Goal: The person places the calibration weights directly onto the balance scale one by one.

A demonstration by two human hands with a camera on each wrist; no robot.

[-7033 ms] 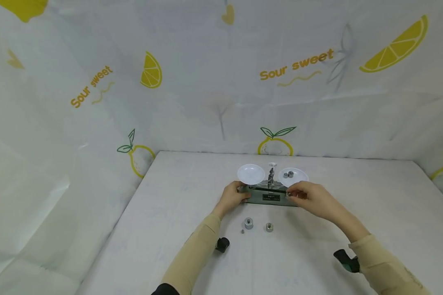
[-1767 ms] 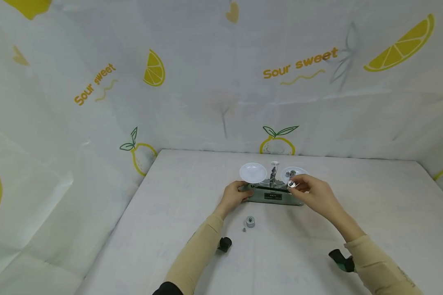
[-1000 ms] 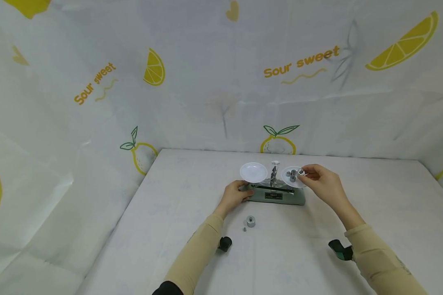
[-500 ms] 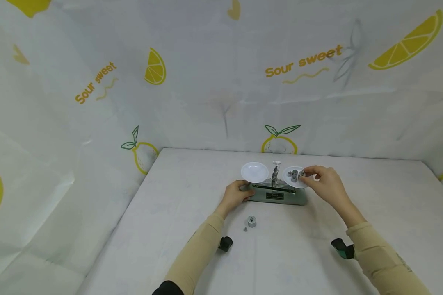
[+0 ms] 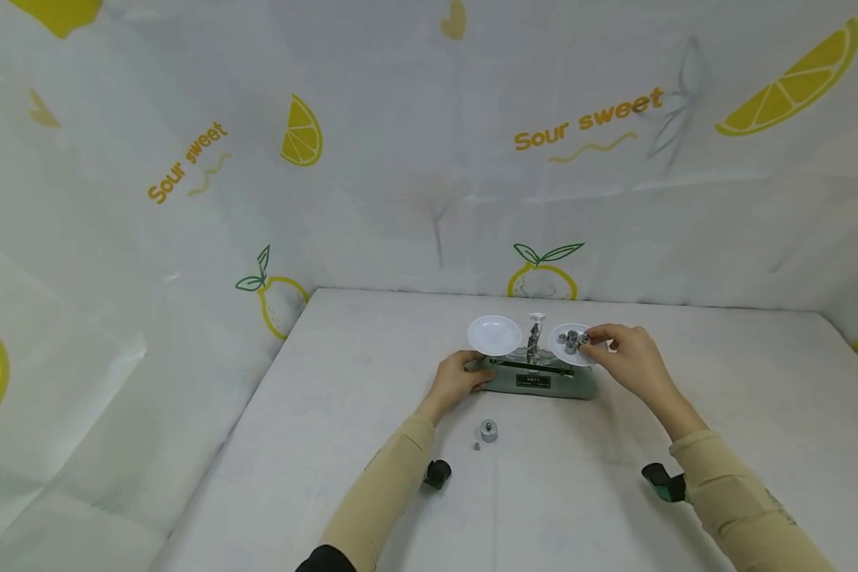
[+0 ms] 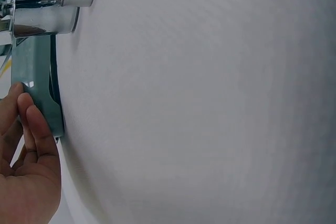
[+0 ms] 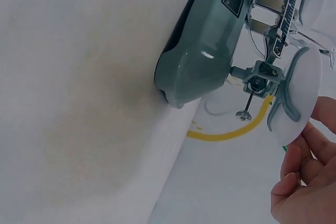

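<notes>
Tiny weight (image 5: 477, 446) and big weight (image 5: 489, 431) come first on the white table (image 5: 579, 508), the big one just behind; it sits flat, with a knob on top that looks easy to pinch. Farther off on the table stands the green scale (image 5: 573, 388); the left hand (image 5: 454, 380) grips the left end of its base with fingers and thumb, maybe so that it does not slide or tip. At the other end, the right hand (image 5: 629, 361) pinches a silver weight (image 5: 584, 339) at the outer side of the right pan (image 5: 559, 353), where it seems to have room; in the right wrist view the pan hides this weight, so I cannot tell if it touches the pan. Other weights (image 5: 571, 342) stand close together near the middle of that pan, too small to count surely; this pan looks a bit lower than the left pan (image 5: 495, 334), perhaps from their load; past it all, a white wall cloth (image 5: 400, 199) with lemons hangs behind the table.
</notes>
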